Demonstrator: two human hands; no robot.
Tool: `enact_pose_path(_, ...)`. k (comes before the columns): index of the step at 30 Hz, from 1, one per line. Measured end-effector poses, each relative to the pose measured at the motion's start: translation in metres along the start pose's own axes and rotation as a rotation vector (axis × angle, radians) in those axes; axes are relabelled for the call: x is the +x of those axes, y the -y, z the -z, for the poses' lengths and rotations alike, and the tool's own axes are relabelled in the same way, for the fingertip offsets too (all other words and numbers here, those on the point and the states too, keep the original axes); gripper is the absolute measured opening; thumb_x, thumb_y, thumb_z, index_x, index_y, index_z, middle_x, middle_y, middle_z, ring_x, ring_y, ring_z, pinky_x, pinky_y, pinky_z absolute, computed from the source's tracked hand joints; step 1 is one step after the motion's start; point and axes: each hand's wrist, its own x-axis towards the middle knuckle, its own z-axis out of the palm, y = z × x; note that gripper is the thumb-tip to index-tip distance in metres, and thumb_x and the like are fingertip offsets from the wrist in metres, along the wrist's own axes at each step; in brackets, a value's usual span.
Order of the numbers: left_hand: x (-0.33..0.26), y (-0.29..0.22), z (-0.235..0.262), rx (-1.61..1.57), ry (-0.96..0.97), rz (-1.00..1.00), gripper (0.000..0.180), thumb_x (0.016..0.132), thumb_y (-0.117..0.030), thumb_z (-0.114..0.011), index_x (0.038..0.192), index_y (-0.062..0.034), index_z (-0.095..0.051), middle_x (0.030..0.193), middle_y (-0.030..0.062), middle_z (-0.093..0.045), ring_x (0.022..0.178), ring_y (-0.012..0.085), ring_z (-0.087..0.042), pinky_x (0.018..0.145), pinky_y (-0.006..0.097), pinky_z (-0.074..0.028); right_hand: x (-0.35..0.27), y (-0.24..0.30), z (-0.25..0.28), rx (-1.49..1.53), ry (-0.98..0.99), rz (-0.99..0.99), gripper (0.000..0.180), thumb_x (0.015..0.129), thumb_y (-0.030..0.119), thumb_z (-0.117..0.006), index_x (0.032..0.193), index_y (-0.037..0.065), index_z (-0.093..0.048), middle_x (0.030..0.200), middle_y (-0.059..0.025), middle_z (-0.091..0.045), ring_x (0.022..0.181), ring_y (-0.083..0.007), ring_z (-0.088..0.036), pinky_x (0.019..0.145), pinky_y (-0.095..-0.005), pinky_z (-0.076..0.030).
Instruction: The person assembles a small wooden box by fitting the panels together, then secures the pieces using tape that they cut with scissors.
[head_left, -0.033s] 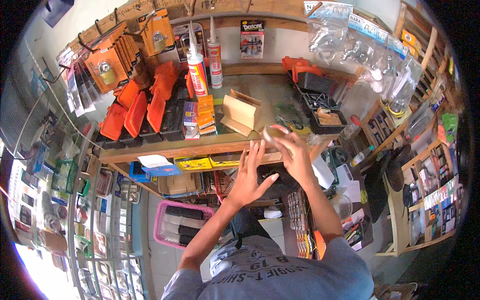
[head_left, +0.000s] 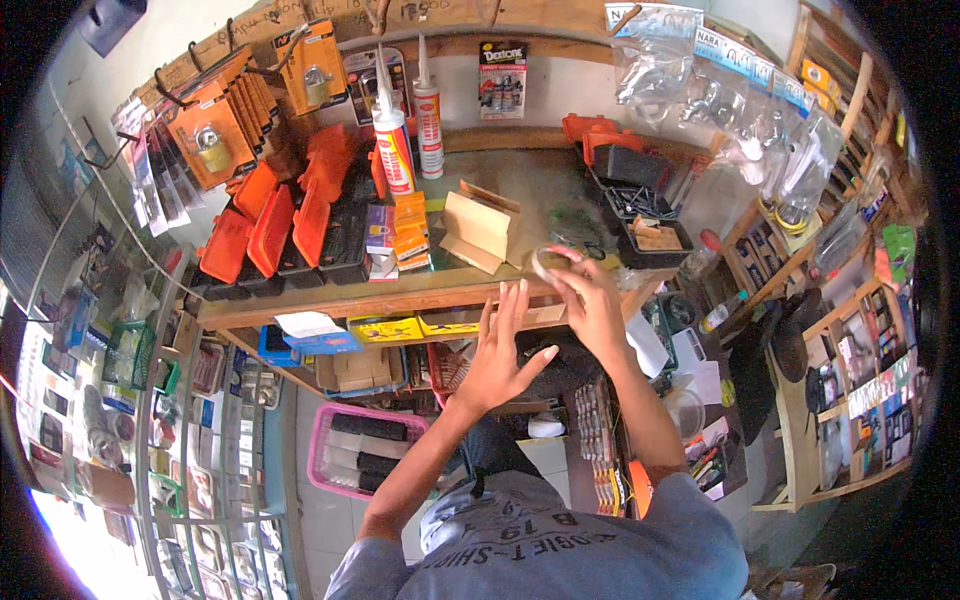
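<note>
My right hand (head_left: pixel 590 297) pinches a pale, thin ring (head_left: pixel 541 264) that looks like a roll of tape, above the front edge of the wooden counter (head_left: pixel 400 292). To its left, my left hand (head_left: pixel 505 355) is held up with fingers stretched and thumb apart, holding nothing. Just beyond the hands, an open brown cardboard box (head_left: pixel 477 232) stands on the counter. Small orange packets (head_left: pixel 411 232) lie beside that box, in front of two sealant tubes (head_left: pixel 393 150) standing upright.
Black cases with orange lids (head_left: pixel 270 235) crowd the counter's left, and a dark tray of screws (head_left: pixel 642 203) sits at its right. Packaged padlocks (head_left: pixel 213 147) hang at the back left. A pink basket (head_left: pixel 318 450) stands low on the left, near a glass display case (head_left: pixel 215 440).
My right hand and the ring have shifted very slightly. My left hand stays in about the same place.
</note>
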Motion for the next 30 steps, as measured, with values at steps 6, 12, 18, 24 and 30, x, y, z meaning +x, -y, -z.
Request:
enact_pose_path(6, -0.011, 0.021, -0.011, -0.471, 0.002, 0.193, 0.072, 0.101, -0.028, -0.060, 0.156, 0.0029, -0.025, 0.163, 0.0200, -0.029, 0.152, 0.0315, -0.025, 0.122, 0.042, -0.020, 0.015, -0.059, -0.010, -0.160, -0.007, -0.001, 0.022, 0.086, -0.005, -0.067, 0.106, 0.002, -0.075, 0.097, -0.0156, -0.064, 0.091, -0.0347, -0.064, 0.080, -0.0415, -0.050)
enact_pose_path(12, -0.023, 0.024, 0.011, -1.068, -0.007, 0.395, 0.075, 0.103, -0.051, -0.042, 0.159, -0.0043, -0.024, 0.165, 0.0189, -0.025, 0.153, 0.0316, -0.024, 0.122, 0.049, -0.019, 0.015, -0.059, -0.011, -0.132, -0.044, -0.041, 0.023, 0.089, 0.002, -0.069, 0.111, 0.005, -0.074, 0.100, -0.0154, -0.066, 0.090, -0.0353, -0.064, 0.082, -0.0411, -0.050)
enact_pose_path(18, -0.016, 0.001, 0.024, -1.032, 0.059, 0.304, 0.100, 0.094, -0.077, -0.029, 0.162, -0.0062, -0.013, 0.169, 0.0171, -0.010, 0.156, 0.0337, -0.009, 0.123, 0.053, -0.008, 0.002, 0.016, -0.010, 0.641, 0.057, -0.379, 0.037, 0.096, 0.014, -0.070, 0.129, -0.001, -0.064, 0.110, -0.0101, -0.074, 0.103, -0.0136, -0.068, 0.092, -0.0295, -0.053)
enact_pose_path(24, -0.013, -0.003, 0.022, -0.896, 0.073, 0.209, 0.094, 0.098, -0.074, -0.019, 0.162, -0.0061, -0.015, 0.170, 0.0162, 0.001, 0.157, 0.0328, 0.000, 0.123, 0.051, -0.001, -0.011, 0.065, -0.016, 1.103, 0.063, -0.636, 0.043, 0.091, 0.006, -0.074, 0.131, -0.005, -0.061, 0.112, -0.0124, -0.073, 0.104, -0.0140, -0.068, 0.094, -0.0272, -0.053)
enact_pose_path(30, -0.008, -0.003, 0.025, -0.547, 0.088, 0.077, 0.082, 0.102, -0.065, -0.024, 0.162, -0.0088, -0.020, 0.169, 0.0201, 0.004, 0.156, 0.0362, 0.004, 0.123, 0.051, -0.003, -0.009, 0.066, -0.013, 1.179, 0.038, -0.689, 0.048, 0.087, 0.002, -0.077, 0.131, -0.005, -0.061, 0.106, -0.0159, -0.075, 0.099, -0.0164, -0.071, 0.093, -0.0292, -0.053)
